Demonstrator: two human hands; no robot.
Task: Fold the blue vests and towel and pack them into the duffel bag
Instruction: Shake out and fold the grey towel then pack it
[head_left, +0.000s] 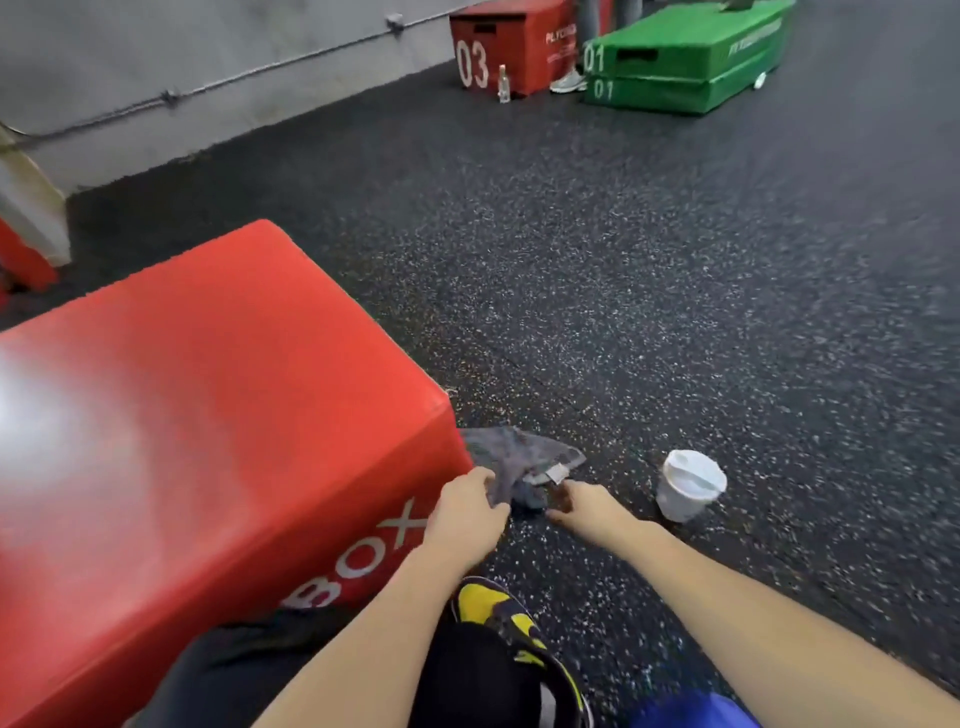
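**Q:** Gripped how, and by which hand?

**A:** Your left hand (470, 506) is curled over the near edge of the grey towel (519, 460), knuckles up, fingers closed on the cloth. Your right hand (582, 501) reaches in from the other side; its fingertips sit at the towel's near right corner, by a small white tag, but blur hides whether they pinch the fabric or merely touch it.

**Q:** Where does the towel lie?

**A:** On the speckled dark floor (649, 291), crumpled, just beside the lower right corner of the large red plyo box (208, 415), whose side shows the letters "BOX".

**Q:** How are your arms posed?

**A:** Both forearms are bare and extend forward and down from the bottom of the view, converging on the towel. The left wrist passes over a black-clad knee and a yellow-and-black shoe (498, 616). The right forearm comes in diagonally from the lower right, above a patch of blue fabric (691, 712) at the frame's edge; what that fabric is cannot be told.

**Q:** What else is near?

**A:** A white lidded cup (688, 486) stands on the floor just right of your right hand, apart from it. Farther off, against the grey wall (208, 47), stand a red box marked "03" (511, 47) and stacked green boxes marked "01" (685, 57), with a small clear bottle (503, 83) in front of the red one.
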